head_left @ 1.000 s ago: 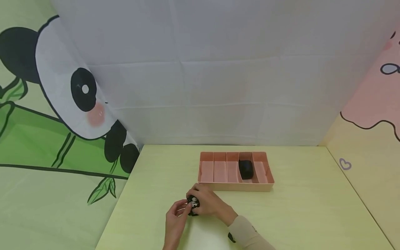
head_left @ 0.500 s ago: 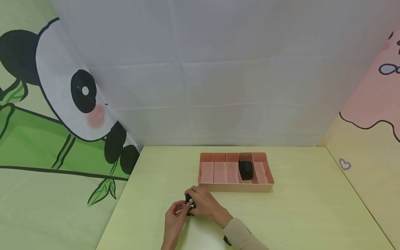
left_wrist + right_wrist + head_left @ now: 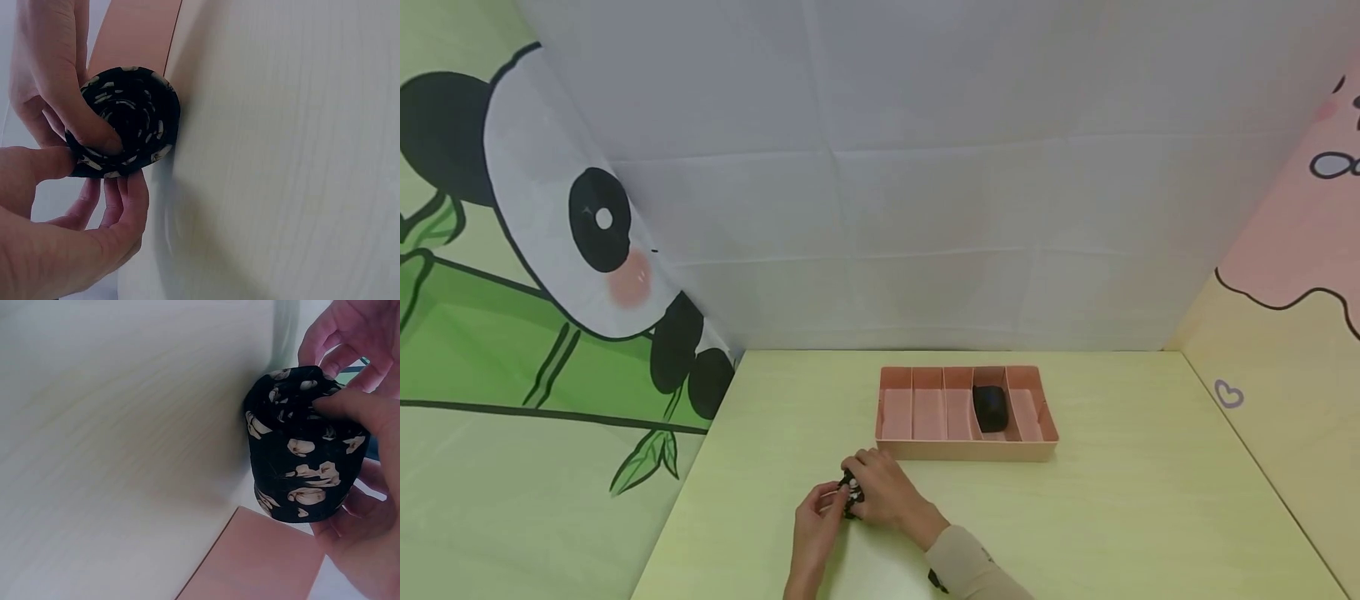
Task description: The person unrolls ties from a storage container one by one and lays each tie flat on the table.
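A roll of black cloth with a cream flower pattern (image 3: 306, 465) is wound in a spiral, whose coiled end faces the left wrist view. My right hand (image 3: 887, 492) grips it, thumb pushed into the coil's middle and fingers around the outside. From the other side my left hand (image 3: 817, 527) pinches the roll's outer edge between thumb and fingers. In the left wrist view, a small pointed flap of cloth (image 3: 81, 170) shows by the left thumb. Both hands partly hide the roll in the head view.
Behind the hands stands a pink tray (image 3: 966, 451) with several compartments. A black bundle (image 3: 991, 408) sits in its second compartment from the right. A small black thing (image 3: 937, 581) shows beside the right sleeve (image 3: 973, 567). Pale wood-grain tabletop (image 3: 1135, 517) extends to the right.
Both hands have shifted slightly left with the cloth roll, the right more than the left. The roll has turned a little between them. Tray and black bundle stay put.
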`<state>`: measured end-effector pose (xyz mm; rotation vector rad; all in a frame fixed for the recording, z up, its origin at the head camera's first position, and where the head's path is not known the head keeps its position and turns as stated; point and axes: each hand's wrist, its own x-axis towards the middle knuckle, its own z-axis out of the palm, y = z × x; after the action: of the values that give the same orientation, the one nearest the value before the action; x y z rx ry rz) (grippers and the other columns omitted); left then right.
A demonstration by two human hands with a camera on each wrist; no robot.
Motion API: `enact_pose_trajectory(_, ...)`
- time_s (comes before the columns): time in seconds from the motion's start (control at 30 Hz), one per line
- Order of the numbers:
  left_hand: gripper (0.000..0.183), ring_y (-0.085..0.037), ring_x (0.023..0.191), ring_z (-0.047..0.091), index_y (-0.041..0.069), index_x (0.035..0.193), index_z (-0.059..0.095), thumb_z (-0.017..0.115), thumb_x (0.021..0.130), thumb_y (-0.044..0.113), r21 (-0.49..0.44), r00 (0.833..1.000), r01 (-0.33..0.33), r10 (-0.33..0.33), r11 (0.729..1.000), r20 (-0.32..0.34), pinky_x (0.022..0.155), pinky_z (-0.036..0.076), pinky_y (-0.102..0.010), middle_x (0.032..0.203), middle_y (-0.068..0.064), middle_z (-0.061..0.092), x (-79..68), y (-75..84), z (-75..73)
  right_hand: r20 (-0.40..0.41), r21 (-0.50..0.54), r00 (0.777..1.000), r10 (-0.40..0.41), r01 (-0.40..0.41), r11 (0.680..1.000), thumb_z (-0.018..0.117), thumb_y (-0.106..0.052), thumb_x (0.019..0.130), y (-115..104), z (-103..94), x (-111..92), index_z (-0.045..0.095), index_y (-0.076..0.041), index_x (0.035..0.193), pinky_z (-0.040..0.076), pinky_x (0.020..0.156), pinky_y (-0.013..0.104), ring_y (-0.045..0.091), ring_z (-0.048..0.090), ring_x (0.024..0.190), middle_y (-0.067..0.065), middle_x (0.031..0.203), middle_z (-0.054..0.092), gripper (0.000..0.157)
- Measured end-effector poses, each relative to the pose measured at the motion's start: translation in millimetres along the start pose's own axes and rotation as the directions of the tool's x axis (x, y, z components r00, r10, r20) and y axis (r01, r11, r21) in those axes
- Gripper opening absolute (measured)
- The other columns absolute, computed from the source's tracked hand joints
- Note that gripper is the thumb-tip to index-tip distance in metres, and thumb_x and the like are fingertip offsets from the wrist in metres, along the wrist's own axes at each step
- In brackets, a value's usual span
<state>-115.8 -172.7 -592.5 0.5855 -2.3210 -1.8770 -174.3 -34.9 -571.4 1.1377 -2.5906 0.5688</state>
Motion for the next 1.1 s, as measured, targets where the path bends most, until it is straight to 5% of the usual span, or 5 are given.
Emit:
enact_pose_trajectory(0.53, 0.025, -0.016, 0.075, 0.061, 0.004, 0.108, 0.062, 0.063, 0.092, 0.023, 0.153, 0.999, -0.034, 0.039, 0.988, -0.031, 0.059, 0.047, -0.025, 0.088, -0.009, 0.066, 5.2, 2.4, -8.3, 0.014, 0.0, 1.0, 0.025, -0.025, 1.0, 0.083, -0.032, 0.068, -4.6, 12.6, 2.4, 0.059, -0.014, 0.116, 0.043, 0.084, 0.029, 0.014, 0.053, 0.09, -0.002, 0.103, 0.059, 0.056)
enact_pose_trajectory(1.1, 0.022, -0.014, 0.067, 0.058, 0.002, 0.101, 0.063, 0.07, 0.081, 0.003, 0.336, 0.989, -0.093, 0.126, 0.937, -0.078, 0.057, 0.045, -0.028, 0.076, -0.005, 0.061, 11.7, -2.8, -15.4, 0.021, 0.046, 1.0, -0.006, 0.005, 0.999, 0.084, -0.027, 0.068, 1.5, 21.6, 3.4, 0.06, -0.015, 0.119, 0.043, 0.086, 0.03, 0.014, 0.054, 0.093, -0.002, 0.107, 0.061, 0.057)
